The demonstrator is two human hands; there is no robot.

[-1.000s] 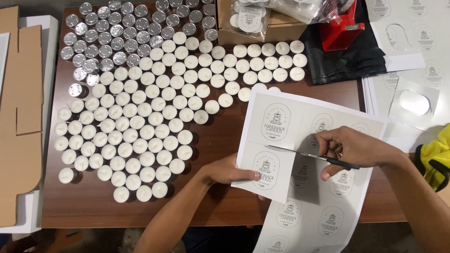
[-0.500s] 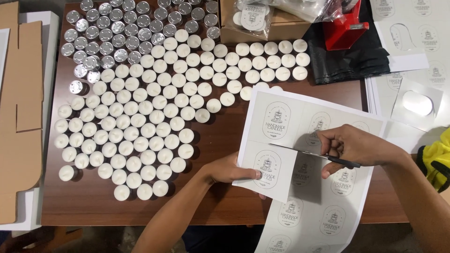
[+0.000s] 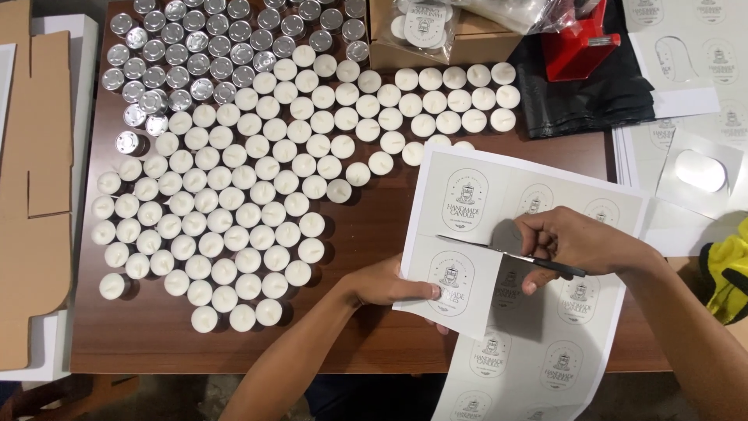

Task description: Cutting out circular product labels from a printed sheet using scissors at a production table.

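My right hand [image 3: 576, 242] grips black-handled scissors [image 3: 499, 252] whose blades lie across a white sheet of printed labels [image 3: 538, 273], cutting leftward between two rows. My left hand [image 3: 389, 284] pinches the sheet's lower-left label [image 3: 452, 281], thumb on top, at the sheet's left edge. The sheet hangs over the front edge of the brown table [image 3: 366, 226].
Many white tealight candles [image 3: 234, 210] cover the table's left and middle, with silver empty cups [image 3: 187, 54] behind them. A cardboard box [image 3: 444, 35], red tape dispenser [image 3: 580, 43], black bags [image 3: 592, 93] and more label sheets [image 3: 686, 86] lie at the back right. Flat cardboard [image 3: 31, 179] lies left.
The scissors' tip has advanced a little leftward along the cut. Both hands stay in nearly the same place; the view has shifted slightly.
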